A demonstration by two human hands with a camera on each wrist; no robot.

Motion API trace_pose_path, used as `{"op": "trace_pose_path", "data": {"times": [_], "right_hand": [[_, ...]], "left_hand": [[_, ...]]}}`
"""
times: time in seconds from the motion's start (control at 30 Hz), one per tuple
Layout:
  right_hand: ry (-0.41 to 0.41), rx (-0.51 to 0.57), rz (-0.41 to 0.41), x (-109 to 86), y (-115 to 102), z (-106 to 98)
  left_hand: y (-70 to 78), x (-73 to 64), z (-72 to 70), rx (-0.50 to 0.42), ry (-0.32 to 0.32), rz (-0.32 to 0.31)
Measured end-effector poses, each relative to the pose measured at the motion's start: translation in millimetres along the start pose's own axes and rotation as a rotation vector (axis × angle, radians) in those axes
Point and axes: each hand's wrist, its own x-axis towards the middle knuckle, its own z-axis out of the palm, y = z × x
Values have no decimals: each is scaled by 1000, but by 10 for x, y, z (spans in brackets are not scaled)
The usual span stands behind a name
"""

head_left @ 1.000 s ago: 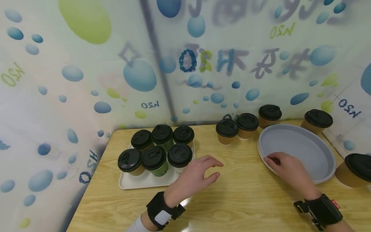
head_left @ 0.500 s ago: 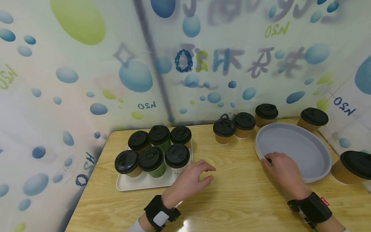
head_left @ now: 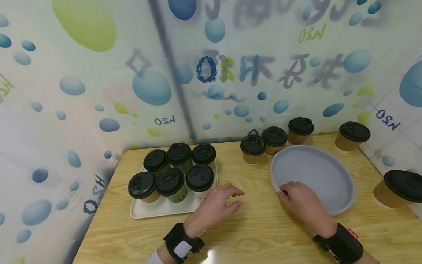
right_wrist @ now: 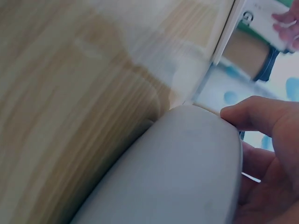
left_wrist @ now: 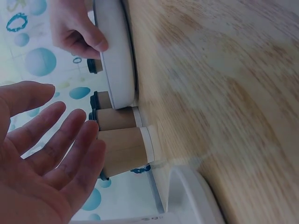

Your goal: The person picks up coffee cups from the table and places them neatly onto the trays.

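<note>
My right hand (head_left: pixel 303 201) grips the near-left rim of a round grey tray (head_left: pixel 316 172). In the right wrist view the thumb lies on the outside of the tray wall (right_wrist: pixel 182 163), with the fingers curled over to the inside. My left hand (head_left: pixel 217 203) hovers with relaxed, spread fingers and holds nothing; the left wrist view shows its open palm (left_wrist: pixel 42 177). It is nearest to a white rectangular tray (head_left: pixel 158 212) on the left, which carries several lidded paper cups, among them a green coffee cup (head_left: pixel 170 185) and a white coffee cup (head_left: pixel 200 179).
Behind the round tray stand brown cups with black lids: a left one (head_left: pixel 252 148), a middle one (head_left: pixel 274 140) and a right one (head_left: pixel 300 130). Another brown cup (head_left: pixel 352 135) is at the back right corner, and a large one (head_left: pixel 397 189) at the right edge. A patterned backdrop (head_left: pixel 230 102) rises behind the table.
My right hand has drawn the round tray left and toward me, away from the cups on the right. The left hand stays about where it was beside the white tray.
</note>
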Motion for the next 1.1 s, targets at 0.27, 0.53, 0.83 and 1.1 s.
{"op": "trace_pose_path", "data": {"times": [0.27, 0.53, 0.83, 1.1], "right_hand": [[-37, -5, -82, 19, -352, 130], [2, -11, -237, 24, -579, 240], [40, 6, -377, 56, -713, 319], [-80, 63, -267, 46, -693, 236]], "left_hand": [[-21, -6, 16, -2, -2, 1], [-22, 36, 60, -21, -17, 30], [-57, 106, 127, 54, -75, 83], [-158, 103, 177, 141, -99, 147]]}}
